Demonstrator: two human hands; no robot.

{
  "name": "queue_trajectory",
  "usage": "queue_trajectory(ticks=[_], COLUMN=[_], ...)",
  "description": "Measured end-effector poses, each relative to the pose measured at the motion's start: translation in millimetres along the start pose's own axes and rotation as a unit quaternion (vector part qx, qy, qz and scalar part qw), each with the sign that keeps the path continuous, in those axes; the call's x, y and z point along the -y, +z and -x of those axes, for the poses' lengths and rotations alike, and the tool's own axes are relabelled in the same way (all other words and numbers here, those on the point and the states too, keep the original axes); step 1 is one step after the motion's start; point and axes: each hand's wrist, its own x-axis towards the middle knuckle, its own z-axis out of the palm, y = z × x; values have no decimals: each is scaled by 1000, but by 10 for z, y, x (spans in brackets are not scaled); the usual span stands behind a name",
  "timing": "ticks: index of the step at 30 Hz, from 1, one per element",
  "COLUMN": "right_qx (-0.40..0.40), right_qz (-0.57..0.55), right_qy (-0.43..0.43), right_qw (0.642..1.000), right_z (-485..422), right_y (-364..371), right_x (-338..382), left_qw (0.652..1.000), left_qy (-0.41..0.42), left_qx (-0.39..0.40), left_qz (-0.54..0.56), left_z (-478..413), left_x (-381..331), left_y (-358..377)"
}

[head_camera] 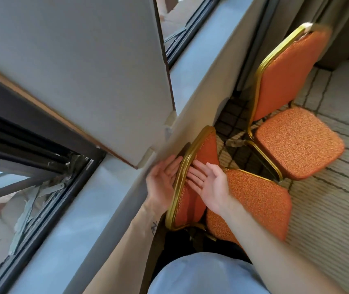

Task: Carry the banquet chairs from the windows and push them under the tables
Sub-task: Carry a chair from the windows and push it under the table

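- Fingers [173,164] straight and held close together, palms turned up: we reach with both hands for a chair's backrest and grip nothing yet.
- Far left, the dark-framed window [41,166] and its pale grey sill [73,209] mark where the chairs wait.
- On our left forearm there is a small dark tattoo [154,227], too small to read. We see no brand, label or other writing.
- Our left hand [163,179] is on the window side of the backrest, just beside the gold rail. Whether it touches, we cannot tell.
- The near orange-upholstered banquet chair with a gold metal frame [258,200] stands with its back close against the wall below the sill.
- Our right hand [207,183] hovers over the front of the back pad.
- Just beside it to the right stands a second orange banquet chair [296,141] on the striped beige carpet [328,209].
- We judge this the pick-up step. Next we must close both hands on the frame and lift the chair clear of the wall and its neighbour. No table is in view.
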Motion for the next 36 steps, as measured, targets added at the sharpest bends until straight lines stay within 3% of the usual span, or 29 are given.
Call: queue_trajectory(ticks=[6,15,21,36], right_qx=[-53,-151,-206,-221], right_qz=[-22,-40,-70,-190], right_qy=[-43,-153,-210,-304], right_qw=[997,976,953,907], right_z=[117,664,1061,1803], right_y=[60,-270,-532,-1527], right_x=[-53,-9,41,478], left_qw=[997,972,949,887], left_qy=[-15,-103,-176,-251], left_qx=[43,177,224,344], left_qz=[-56,-115,-134,-179], left_z=[-82,111,161,611], left_x=[-78,62,200,934], left_y=[-46,306,657,1934])
